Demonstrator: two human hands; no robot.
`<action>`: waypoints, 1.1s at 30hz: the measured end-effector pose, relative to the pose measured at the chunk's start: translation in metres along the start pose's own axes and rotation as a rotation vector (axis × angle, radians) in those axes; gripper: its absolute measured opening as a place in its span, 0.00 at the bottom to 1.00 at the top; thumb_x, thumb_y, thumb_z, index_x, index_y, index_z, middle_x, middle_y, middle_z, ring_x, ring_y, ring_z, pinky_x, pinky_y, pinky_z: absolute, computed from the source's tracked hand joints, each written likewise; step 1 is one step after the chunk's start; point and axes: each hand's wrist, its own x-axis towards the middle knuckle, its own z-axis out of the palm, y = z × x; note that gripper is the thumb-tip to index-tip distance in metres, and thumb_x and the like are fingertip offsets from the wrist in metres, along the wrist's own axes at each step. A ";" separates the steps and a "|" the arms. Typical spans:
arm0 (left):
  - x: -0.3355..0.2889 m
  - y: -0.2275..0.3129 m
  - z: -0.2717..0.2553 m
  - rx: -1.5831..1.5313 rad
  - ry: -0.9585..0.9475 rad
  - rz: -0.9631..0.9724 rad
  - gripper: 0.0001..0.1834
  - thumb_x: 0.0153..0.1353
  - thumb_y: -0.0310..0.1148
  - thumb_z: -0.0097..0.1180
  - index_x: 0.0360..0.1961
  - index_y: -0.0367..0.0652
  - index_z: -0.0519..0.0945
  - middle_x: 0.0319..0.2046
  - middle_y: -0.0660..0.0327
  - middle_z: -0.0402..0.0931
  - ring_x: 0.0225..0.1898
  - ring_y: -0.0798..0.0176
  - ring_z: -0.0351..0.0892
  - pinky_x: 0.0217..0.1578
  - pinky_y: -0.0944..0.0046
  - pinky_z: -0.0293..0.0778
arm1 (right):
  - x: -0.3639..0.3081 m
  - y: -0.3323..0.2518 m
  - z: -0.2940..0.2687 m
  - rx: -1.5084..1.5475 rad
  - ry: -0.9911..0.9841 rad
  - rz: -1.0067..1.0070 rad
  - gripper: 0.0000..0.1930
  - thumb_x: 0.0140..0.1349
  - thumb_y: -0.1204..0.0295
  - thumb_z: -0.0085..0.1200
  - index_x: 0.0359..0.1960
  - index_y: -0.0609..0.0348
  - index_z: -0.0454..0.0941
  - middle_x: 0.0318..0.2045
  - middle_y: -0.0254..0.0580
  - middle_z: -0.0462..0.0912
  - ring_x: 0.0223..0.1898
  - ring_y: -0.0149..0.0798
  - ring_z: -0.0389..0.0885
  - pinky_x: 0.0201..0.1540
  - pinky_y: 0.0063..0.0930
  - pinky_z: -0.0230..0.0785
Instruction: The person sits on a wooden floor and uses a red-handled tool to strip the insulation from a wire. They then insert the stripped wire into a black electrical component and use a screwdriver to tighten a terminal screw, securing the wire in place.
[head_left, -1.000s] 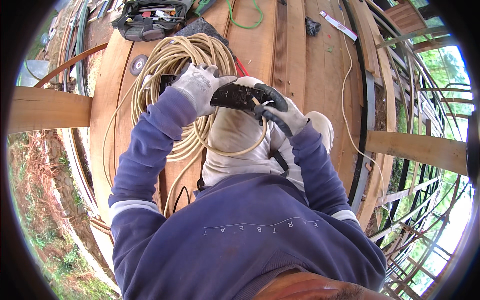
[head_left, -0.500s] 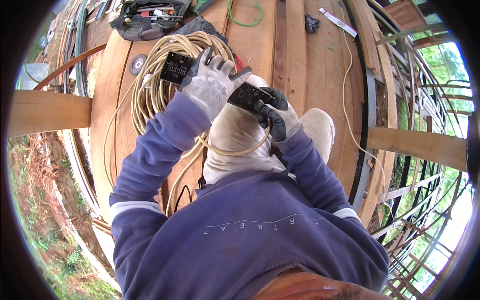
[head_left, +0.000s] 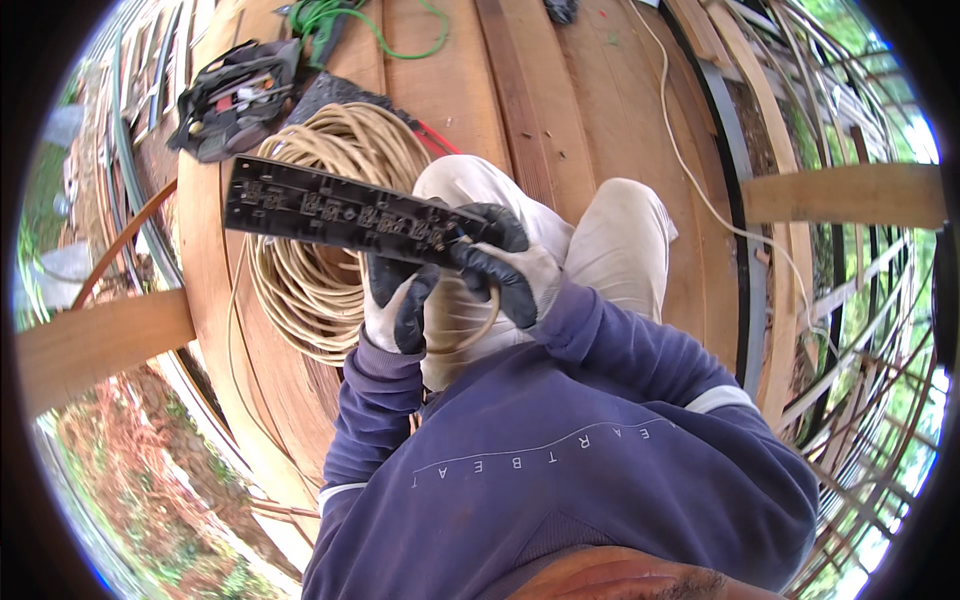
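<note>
A long black power strip (head_left: 340, 212) is held tilted above my lap, its inner side facing me with several metal contacts showing. My left hand (head_left: 397, 305), in a grey and black glove, grips the strip from below near its middle, the thumb in front. At the strip's right end, my gloved right hand (head_left: 512, 262) is closed around the end and the beige cable (head_left: 487, 325) that enters there. Thin wire ends show by its fingertips. Behind the strip lies a big coil of beige cable (head_left: 300, 290) on the planks.
A dark tool bag (head_left: 235, 100) with several tools stands at the far left, near a green cord (head_left: 415, 50). A thin pale cable (head_left: 690, 190) runs down the right side of the wooden deck (head_left: 600, 120). Timber beams (head_left: 840, 195) stick out at both sides.
My left hand has moved from over the strip's front to its lower edge, uncovering the contacts. The strip has come nearer and leftward in view. My right hand stays at its right end.
</note>
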 end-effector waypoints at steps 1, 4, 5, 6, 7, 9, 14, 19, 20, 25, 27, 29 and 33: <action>-0.001 0.005 0.011 -0.070 -0.004 -0.010 0.30 0.63 0.19 0.53 0.67 0.34 0.63 0.59 0.48 0.73 0.54 0.57 0.78 0.55 0.59 0.75 | -0.004 0.003 0.002 0.041 -0.006 0.012 0.18 0.67 0.75 0.58 0.57 0.62 0.72 0.35 0.34 0.80 0.27 0.23 0.77 0.28 0.18 0.72; -0.004 -0.006 0.004 -0.102 0.035 -0.125 0.28 0.65 0.21 0.54 0.66 0.35 0.66 0.55 0.48 0.77 0.49 0.58 0.80 0.51 0.62 0.77 | -0.006 0.009 0.001 0.139 0.001 0.026 0.18 0.67 0.75 0.58 0.57 0.63 0.72 0.37 0.36 0.81 0.30 0.24 0.78 0.30 0.18 0.73; -0.006 -0.015 -0.003 -0.099 0.044 -0.137 0.30 0.64 0.20 0.53 0.67 0.35 0.64 0.54 0.48 0.77 0.49 0.57 0.81 0.50 0.62 0.78 | -0.008 0.012 -0.001 0.169 0.006 0.040 0.18 0.68 0.76 0.58 0.58 0.63 0.72 0.38 0.36 0.81 0.31 0.24 0.79 0.31 0.19 0.73; -0.006 -0.022 -0.007 -0.097 0.048 -0.147 0.32 0.63 0.18 0.52 0.69 0.35 0.62 0.53 0.47 0.77 0.49 0.57 0.81 0.48 0.62 0.79 | -0.010 0.009 -0.004 0.164 0.024 0.018 0.19 0.68 0.76 0.57 0.59 0.63 0.71 0.41 0.37 0.82 0.35 0.26 0.81 0.34 0.20 0.75; -0.005 -0.027 -0.010 0.000 0.047 -0.105 0.32 0.63 0.17 0.51 0.69 0.35 0.62 0.53 0.47 0.77 0.50 0.56 0.81 0.49 0.60 0.79 | -0.012 0.009 -0.008 0.154 -0.004 0.024 0.19 0.68 0.77 0.56 0.59 0.63 0.71 0.42 0.37 0.81 0.37 0.27 0.81 0.37 0.20 0.76; -0.001 -0.024 0.004 -0.014 0.049 -0.070 0.32 0.62 0.16 0.48 0.69 0.35 0.61 0.56 0.49 0.76 0.53 0.57 0.80 0.54 0.59 0.77 | -0.015 0.004 -0.004 0.151 0.049 0.011 0.16 0.69 0.77 0.55 0.57 0.64 0.73 0.44 0.37 0.81 0.43 0.29 0.81 0.45 0.22 0.76; 0.000 -0.030 0.002 0.094 0.136 -0.105 0.24 0.63 0.16 0.51 0.61 0.34 0.70 0.52 0.55 0.78 0.52 0.63 0.80 0.53 0.64 0.77 | -0.032 0.010 -0.014 -0.677 0.091 -0.327 0.12 0.68 0.78 0.54 0.51 0.68 0.77 0.40 0.42 0.83 0.38 0.31 0.82 0.43 0.25 0.76; -0.001 -0.031 -0.010 0.028 0.095 -0.219 0.22 0.62 0.15 0.53 0.59 0.35 0.71 0.48 0.57 0.80 0.49 0.65 0.81 0.49 0.67 0.79 | -0.033 0.005 -0.014 -0.602 0.045 -0.085 0.10 0.71 0.75 0.49 0.45 0.70 0.78 0.25 0.39 0.81 0.27 0.30 0.80 0.34 0.26 0.73; 0.000 -0.030 -0.009 0.029 0.087 -0.197 0.22 0.62 0.15 0.53 0.58 0.35 0.72 0.48 0.57 0.80 0.49 0.64 0.81 0.48 0.67 0.79 | -0.031 0.002 -0.012 -0.663 0.008 -0.117 0.11 0.73 0.74 0.47 0.45 0.70 0.78 0.24 0.38 0.79 0.27 0.30 0.79 0.33 0.25 0.72; 0.002 -0.035 -0.012 0.100 0.063 -0.128 0.23 0.59 0.13 0.55 0.57 0.35 0.72 0.49 0.56 0.80 0.49 0.63 0.81 0.50 0.65 0.79 | -0.027 0.001 -0.001 -0.297 -0.026 0.057 0.12 0.73 0.70 0.50 0.46 0.69 0.79 0.24 0.37 0.81 0.25 0.28 0.78 0.31 0.24 0.71; 0.002 -0.033 -0.008 0.173 0.108 -0.060 0.25 0.58 0.13 0.56 0.57 0.35 0.72 0.50 0.55 0.79 0.50 0.63 0.81 0.51 0.64 0.79 | -0.025 0.001 0.001 -0.229 -0.037 0.073 0.12 0.73 0.70 0.51 0.46 0.69 0.79 0.24 0.37 0.82 0.25 0.28 0.78 0.31 0.24 0.71; 0.001 -0.034 -0.007 0.224 0.152 -0.007 0.25 0.57 0.13 0.58 0.56 0.35 0.73 0.50 0.55 0.79 0.50 0.64 0.81 0.52 0.64 0.78 | -0.023 0.001 0.000 -0.376 -0.034 0.034 0.12 0.73 0.69 0.52 0.46 0.69 0.79 0.25 0.38 0.82 0.25 0.27 0.78 0.31 0.23 0.71; -0.002 -0.037 -0.010 0.289 0.181 0.006 0.23 0.56 0.14 0.62 0.54 0.35 0.75 0.49 0.57 0.81 0.49 0.64 0.81 0.53 0.64 0.77 | -0.019 -0.002 -0.001 -0.239 -0.068 0.132 0.11 0.71 0.72 0.54 0.48 0.69 0.79 0.29 0.38 0.83 0.29 0.28 0.81 0.34 0.23 0.74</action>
